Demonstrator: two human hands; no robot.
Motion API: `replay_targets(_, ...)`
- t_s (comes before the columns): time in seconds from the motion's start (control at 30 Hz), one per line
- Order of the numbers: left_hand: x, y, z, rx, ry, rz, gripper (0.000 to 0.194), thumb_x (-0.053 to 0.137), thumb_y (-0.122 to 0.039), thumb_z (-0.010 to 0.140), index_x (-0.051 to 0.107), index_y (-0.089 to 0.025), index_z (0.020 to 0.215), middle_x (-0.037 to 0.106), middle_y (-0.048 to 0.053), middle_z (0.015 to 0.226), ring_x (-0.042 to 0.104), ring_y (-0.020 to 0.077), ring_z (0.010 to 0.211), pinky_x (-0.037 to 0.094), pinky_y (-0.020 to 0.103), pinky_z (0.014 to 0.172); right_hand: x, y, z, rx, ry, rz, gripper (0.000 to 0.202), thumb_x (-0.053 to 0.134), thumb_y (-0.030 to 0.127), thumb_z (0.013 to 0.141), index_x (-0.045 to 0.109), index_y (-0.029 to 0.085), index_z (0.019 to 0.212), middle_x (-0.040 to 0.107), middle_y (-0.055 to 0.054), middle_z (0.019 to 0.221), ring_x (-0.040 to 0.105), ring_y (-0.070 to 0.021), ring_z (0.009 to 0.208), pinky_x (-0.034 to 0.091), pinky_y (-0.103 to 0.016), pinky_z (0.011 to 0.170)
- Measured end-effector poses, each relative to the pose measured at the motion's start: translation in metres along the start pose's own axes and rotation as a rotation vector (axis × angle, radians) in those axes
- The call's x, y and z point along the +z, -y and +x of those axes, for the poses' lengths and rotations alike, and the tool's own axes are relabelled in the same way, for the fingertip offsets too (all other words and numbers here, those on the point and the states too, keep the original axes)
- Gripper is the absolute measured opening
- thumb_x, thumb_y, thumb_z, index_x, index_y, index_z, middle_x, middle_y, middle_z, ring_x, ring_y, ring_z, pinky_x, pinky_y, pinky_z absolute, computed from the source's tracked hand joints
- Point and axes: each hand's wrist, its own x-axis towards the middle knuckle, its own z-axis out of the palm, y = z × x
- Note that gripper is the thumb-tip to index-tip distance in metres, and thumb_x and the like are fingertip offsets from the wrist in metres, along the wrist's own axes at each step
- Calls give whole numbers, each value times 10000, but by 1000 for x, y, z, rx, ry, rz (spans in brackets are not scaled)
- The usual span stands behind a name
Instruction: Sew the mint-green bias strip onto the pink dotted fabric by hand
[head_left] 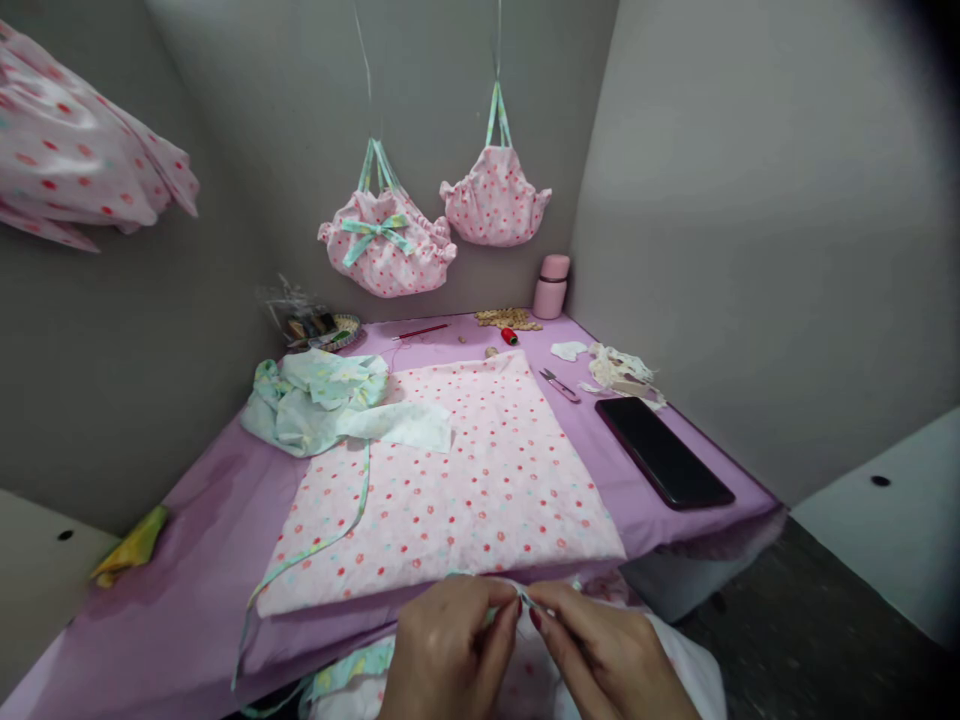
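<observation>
In the head view, my left hand [454, 640] and my right hand [600, 640] meet at the table's near edge, thumbs and forefingers pinched. Between them is a narrow pale green fabric strip [523, 594], mostly covered by the fingers; whether a needle is there I cannot tell. Pink and white cloth [686, 650] lies below my hands, with a green printed band [352, 668] at its left. Just beyond my hands, a pink dotted fabric piece [480, 490] lies flat. A thin green cord [330, 540] runs over it and hangs off the front edge.
Crumpled green cloth [315, 395] lies at the left of the purple-covered table [202, 540]. On the right are a black phone [664, 450], thread snips [560, 386] and lace [619, 368]. Farther back stand a red thread spool [509, 336] and a pink flask [552, 288]. Two dotted pouches [390, 250] hang above.
</observation>
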Motion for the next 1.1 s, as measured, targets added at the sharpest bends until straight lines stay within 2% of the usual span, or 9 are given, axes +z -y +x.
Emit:
replay_targets(0.13,1,0,-1,83,-38,70,184,487,-142,831,638,-171,730,687,4,601,649,148,523,471,218,478,2,-3,-2,44,10,12,238,370,142,876,579,221,960,720,-43,805,690,-170,695,481,-224,584)
replay_targets(0.3,0,-2,2,163,-58,133,293,425,-172,893,627,-161,681,615,-2,497,580,131,434,399,219,421,3,-1,-4,197,22,132,264,383,200,878,499,194,1115,587,33,548,579,-158,498,412,-238,499)
replay_targets(0.43,1,-3,4,220,-86,147,354,392,-194,921,625,-155,658,583,-1,460,541,126,402,361,232,408,4,4,-4,402,5,474,356,462,315,862,454,205,1200,531,51,553,523,-148,539,401,-250,560)
replay_targets(0.53,3,-3,3,232,-87,154,394,368,-216,933,632,-161,646,569,-1,444,529,125,387,334,239,396,7,4,-1,553,8,797,457,550,448,812,449,211,1190,437,83,525,386,-100,461,314,-209,462)
replay_targets(0.67,3,-4,2,239,-65,92,414,370,-212,927,632,-167,610,557,-3,417,517,121,363,317,231,380,11,-2,4,546,19,1001,506,581,494,793,426,211,1183,329,117,485,231,-63,416,190,-172,394)
replay_targets(0.73,2,-4,1,165,-35,-6,308,443,-191,891,653,-158,668,630,8,492,576,121,423,379,203,420,14,-3,6,515,-18,1009,482,565,484,813,426,211,1185,327,117,479,219,-62,414,184,-170,390)
replay_targets(0.83,1,-4,1,-79,61,-175,131,557,-130,804,680,-154,764,716,17,648,650,122,547,461,166,515,19,2,5,512,-102,968,483,552,489,821,438,208,1196,352,107,487,248,-68,431,209,-174,408)
replay_targets(0.97,-1,-4,0,-283,166,-330,158,563,-104,789,700,-174,753,731,2,668,662,110,586,480,141,559,20,6,0,518,-166,827,441,531,474,830,515,202,1177,414,84,483,338,-87,425,270,-193,418)
replay_targets(1.1,-4,-3,0,-277,105,-300,148,582,-107,772,706,-184,799,741,3,728,670,116,637,483,141,591,2,-8,-3,346,-496,403,221,581,335,817,654,235,1000,599,-15,718,536,-154,635,421,-244,575)
